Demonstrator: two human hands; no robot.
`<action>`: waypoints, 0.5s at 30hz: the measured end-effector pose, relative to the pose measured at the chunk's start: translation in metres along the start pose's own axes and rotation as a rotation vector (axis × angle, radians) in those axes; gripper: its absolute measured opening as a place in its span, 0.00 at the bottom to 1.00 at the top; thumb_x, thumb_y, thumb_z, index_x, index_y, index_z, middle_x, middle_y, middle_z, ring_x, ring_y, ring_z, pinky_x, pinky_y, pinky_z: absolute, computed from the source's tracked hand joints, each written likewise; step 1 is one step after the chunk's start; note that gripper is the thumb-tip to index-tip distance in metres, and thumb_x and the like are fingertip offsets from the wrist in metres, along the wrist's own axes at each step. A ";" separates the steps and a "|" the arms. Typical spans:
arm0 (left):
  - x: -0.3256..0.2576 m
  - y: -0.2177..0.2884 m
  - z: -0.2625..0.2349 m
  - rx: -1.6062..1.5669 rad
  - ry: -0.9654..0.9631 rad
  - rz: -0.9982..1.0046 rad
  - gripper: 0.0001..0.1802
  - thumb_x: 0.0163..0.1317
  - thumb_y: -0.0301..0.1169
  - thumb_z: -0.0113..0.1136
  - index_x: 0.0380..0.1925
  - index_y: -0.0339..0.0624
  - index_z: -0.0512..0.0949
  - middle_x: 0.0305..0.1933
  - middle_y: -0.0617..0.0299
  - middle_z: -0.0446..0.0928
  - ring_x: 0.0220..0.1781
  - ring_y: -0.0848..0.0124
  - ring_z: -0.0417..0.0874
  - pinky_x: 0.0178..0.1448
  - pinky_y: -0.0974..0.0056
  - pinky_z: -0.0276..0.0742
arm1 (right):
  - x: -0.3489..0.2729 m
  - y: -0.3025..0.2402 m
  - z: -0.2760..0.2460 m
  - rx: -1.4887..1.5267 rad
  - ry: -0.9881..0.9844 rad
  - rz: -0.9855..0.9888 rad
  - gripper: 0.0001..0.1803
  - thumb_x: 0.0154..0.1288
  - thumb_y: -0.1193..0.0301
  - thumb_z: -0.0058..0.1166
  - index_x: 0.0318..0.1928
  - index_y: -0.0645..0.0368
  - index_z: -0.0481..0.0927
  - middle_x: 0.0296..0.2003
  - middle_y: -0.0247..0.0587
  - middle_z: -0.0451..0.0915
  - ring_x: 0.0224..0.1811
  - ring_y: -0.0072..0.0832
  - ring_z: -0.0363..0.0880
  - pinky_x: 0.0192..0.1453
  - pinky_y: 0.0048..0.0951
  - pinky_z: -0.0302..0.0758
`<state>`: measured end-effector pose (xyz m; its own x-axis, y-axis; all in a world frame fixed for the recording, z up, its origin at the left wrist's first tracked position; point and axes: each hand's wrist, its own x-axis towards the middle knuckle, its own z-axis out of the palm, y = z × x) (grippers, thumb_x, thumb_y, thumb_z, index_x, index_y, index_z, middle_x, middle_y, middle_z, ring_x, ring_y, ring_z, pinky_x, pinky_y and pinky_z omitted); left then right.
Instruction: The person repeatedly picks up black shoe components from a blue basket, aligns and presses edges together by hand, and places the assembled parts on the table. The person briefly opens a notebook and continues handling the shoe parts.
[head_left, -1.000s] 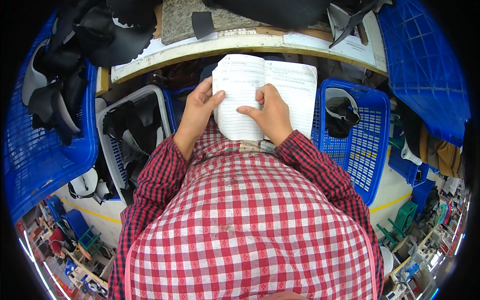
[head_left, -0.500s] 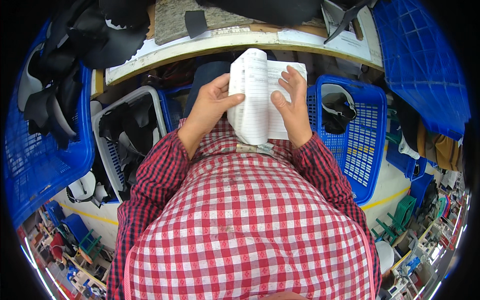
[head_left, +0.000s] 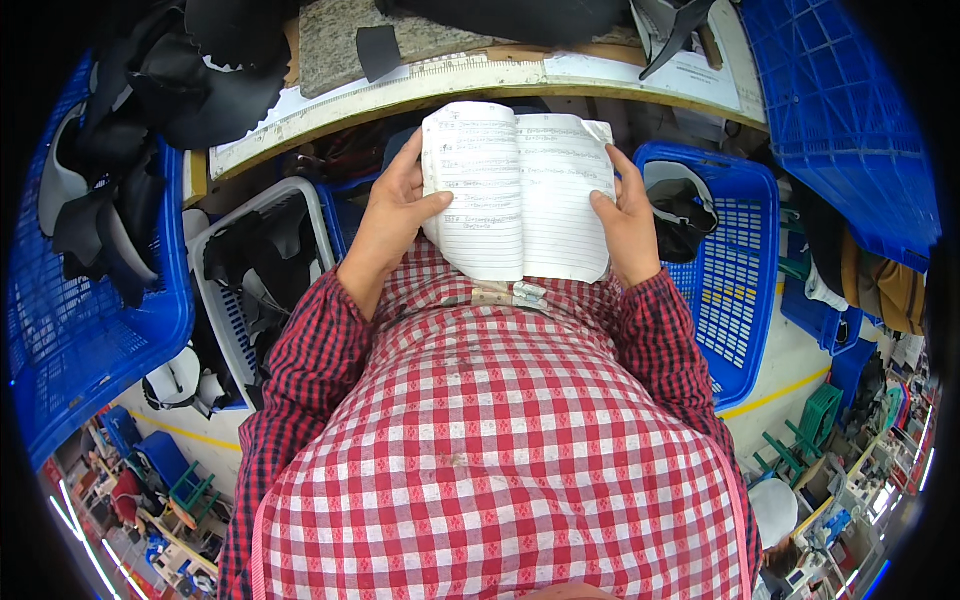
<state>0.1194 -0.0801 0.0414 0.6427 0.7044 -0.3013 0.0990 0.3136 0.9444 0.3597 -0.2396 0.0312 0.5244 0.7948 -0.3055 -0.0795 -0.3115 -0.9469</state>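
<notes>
An open lined notebook (head_left: 520, 225) is held up above my lap, its two pages spread flat toward me. Handwriting fills much of the left page and the top of the right page. My left hand (head_left: 395, 215) grips the left edge, thumb on the page and fingers behind. At the right edge, my right hand (head_left: 630, 220) pinches the notebook the same way, thumb on top. The fingers behind the pages are partly hidden.
Ahead is a worktable (head_left: 460, 92) bearing a grey board (head_left: 335, 50) and black sheet pieces (head_left: 379, 53). Blue baskets (head_left: 740, 290) stand on both sides; a grey-rimmed basket (head_left: 315, 215) at left holds dark pieces. Green stools (head_left: 815, 420) are at the far right.
The notebook's left page has come down and now lies open flat. My right hand, open beside the right page before, has closed on its edge; my left hand has shifted left.
</notes>
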 end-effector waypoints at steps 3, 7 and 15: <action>-0.001 0.003 -0.001 0.001 0.018 -0.013 0.48 0.64 0.13 0.60 0.83 0.40 0.51 0.70 0.44 0.76 0.70 0.61 0.79 0.73 0.59 0.73 | -0.003 -0.002 -0.001 0.051 0.005 0.048 0.36 0.74 0.83 0.45 0.80 0.61 0.55 0.68 0.56 0.75 0.68 0.34 0.77 0.70 0.32 0.72; 0.000 0.002 -0.003 0.036 0.023 -0.021 0.49 0.63 0.12 0.59 0.83 0.40 0.51 0.69 0.43 0.77 0.70 0.61 0.79 0.72 0.59 0.73 | -0.001 0.002 -0.007 0.130 0.021 0.058 0.36 0.73 0.84 0.45 0.80 0.63 0.55 0.65 0.54 0.78 0.65 0.33 0.79 0.69 0.31 0.74; -0.003 -0.002 0.004 -0.053 -0.071 0.151 0.47 0.59 0.10 0.59 0.80 0.37 0.58 0.74 0.54 0.72 0.75 0.62 0.73 0.76 0.58 0.69 | -0.001 0.040 -0.022 0.189 -0.017 -0.086 0.40 0.72 0.79 0.58 0.80 0.62 0.54 0.68 0.51 0.74 0.65 0.34 0.77 0.71 0.36 0.75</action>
<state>0.1199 -0.0853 0.0414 0.6997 0.6996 -0.1450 -0.0418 0.2427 0.9692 0.3740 -0.2643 -0.0038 0.5217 0.8236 -0.2224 -0.1931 -0.1399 -0.9711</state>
